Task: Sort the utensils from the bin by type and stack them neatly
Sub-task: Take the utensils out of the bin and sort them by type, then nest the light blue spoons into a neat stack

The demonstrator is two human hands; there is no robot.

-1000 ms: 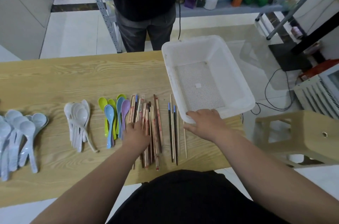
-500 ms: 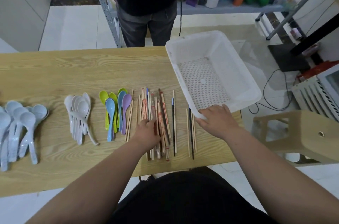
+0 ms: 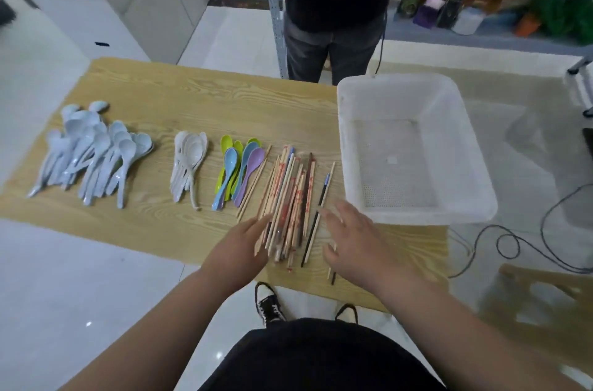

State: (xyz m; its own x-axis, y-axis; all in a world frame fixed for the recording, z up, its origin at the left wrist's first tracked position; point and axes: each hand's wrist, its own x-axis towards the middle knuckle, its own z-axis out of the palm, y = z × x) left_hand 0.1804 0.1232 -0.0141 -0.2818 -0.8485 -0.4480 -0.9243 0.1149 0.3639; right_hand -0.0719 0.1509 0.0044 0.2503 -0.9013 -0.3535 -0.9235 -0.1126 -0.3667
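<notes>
A loose bundle of wooden chopsticks [image 3: 290,201] lies on the wooden table [image 3: 179,98], between my hands. My left hand [image 3: 239,249] presses flat against the bundle's left side, fingers extended. My right hand [image 3: 356,240] lies flat to the right of the bundle, fingers spread, over a couple of stray chopsticks [image 3: 331,275]. A dark chopstick pair [image 3: 316,217] lies between bundle and right hand. Left of the bundle sit coloured spoons [image 3: 239,172], white spoons [image 3: 187,163] and pale blue spoons [image 3: 93,156]. The white bin [image 3: 414,147] stands empty at the right.
A person in dark clothes [image 3: 333,12] stands beyond the table's far edge. A wooden stool [image 3: 545,301] is at the lower right, with cables [image 3: 513,246] on the floor. A cluttered shelf [image 3: 500,5] runs along the back right.
The view has swung so the table looks tilted. Both hands have pushed the chopsticks closer together into a tighter bundle, and my right hand has left the bin's corner.
</notes>
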